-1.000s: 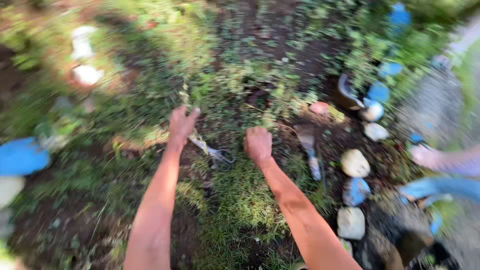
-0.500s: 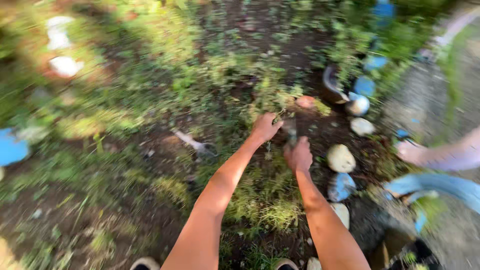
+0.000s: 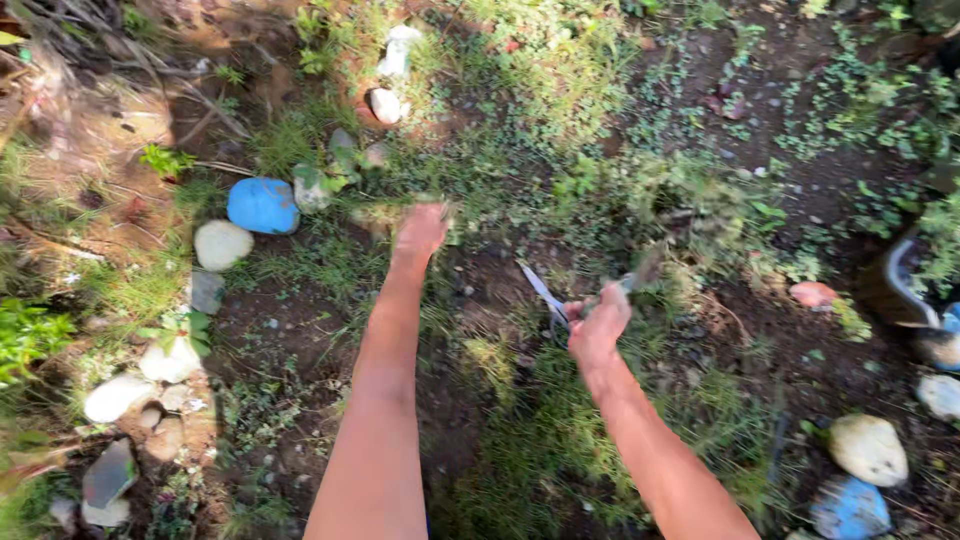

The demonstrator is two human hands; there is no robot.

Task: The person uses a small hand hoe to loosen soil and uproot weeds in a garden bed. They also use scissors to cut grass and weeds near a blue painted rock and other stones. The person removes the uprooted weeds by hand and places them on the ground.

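Here the right hand (image 3: 598, 328) grips open scissors (image 3: 560, 300), blades beyond its knuckles; left-hand (image 3: 420, 230) grip unclear

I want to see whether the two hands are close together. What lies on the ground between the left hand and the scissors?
In the head view, only dark soil and sparse grass lie between the left hand and the scissors in the right hand.

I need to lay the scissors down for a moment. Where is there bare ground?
Bare soil lies between the left hand and the right hand holding the scissors. More lies below the blue stone. The left edge is crowded with white stones.
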